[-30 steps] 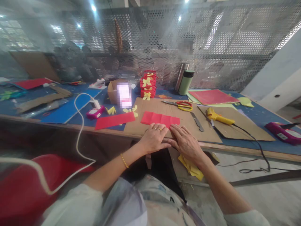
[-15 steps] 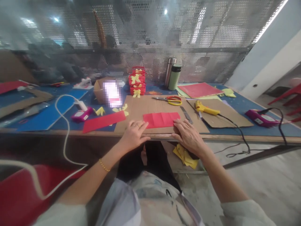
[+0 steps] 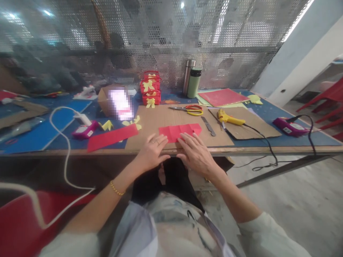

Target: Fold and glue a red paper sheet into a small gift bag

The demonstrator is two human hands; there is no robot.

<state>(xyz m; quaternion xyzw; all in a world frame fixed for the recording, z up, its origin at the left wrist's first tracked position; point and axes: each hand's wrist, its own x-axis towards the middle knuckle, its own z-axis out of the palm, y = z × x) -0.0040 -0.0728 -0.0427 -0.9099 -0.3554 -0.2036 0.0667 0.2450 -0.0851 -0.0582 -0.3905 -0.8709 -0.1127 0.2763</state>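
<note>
A long blue tabletop [image 3: 175, 99] is stretching along a perforated metal screen. A large cardboard sheet [image 3: 151, 119] is covering its near middle, and a smaller cardboard piece [image 3: 252, 130] is lying at its right. Over the near edge, the right hand [image 3: 197, 153] is resting palm down, its grip open and its fingers spreading across the right part of the creased red paper [image 3: 179, 130]. The left hand [image 3: 152, 151] is resting at the paper's near left corner, its grip loosely open, fingertips touching it. The paper is lying flat on the cardboard sheet. A plain red strip [image 3: 114, 137] is lying to the left. Behind, red boxes [image 3: 145, 98] with yellow bows are standing stacked, and a green bottle [image 3: 194, 85] is standing beside a steel flask [image 3: 188, 76]. A yellow glue gun [image 3: 230, 119] is lying on the smaller piece, while scissors [image 3: 189, 109] and a narrow blade [image 3: 208, 126] are lying near the paper.
</note>
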